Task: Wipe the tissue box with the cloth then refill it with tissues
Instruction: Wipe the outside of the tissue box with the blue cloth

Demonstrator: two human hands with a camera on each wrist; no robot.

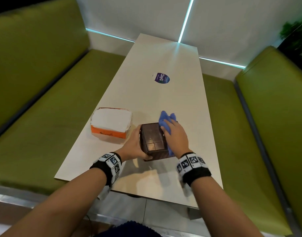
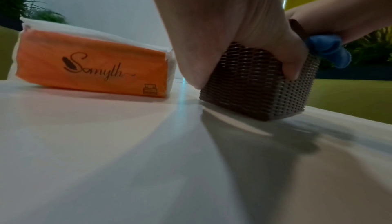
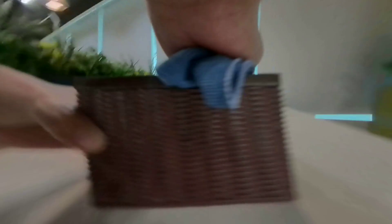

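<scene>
I judge I'm in the wiping step: my left hand point(image 1: 135, 146) clamps the brown woven tissue box point(image 1: 153, 139) at lower centre of the frame, while my right hand point(image 1: 175, 135) presses the bunched blue cloth point(image 1: 165, 120) onto its lid and right side. Refilling is not begun; the orange tissue pack point(image 1: 110, 124) sits just left, apart from the box. The box stands near the table's point(image 1: 172, 93) lower edge, with open room toward the upper part.
</scene>
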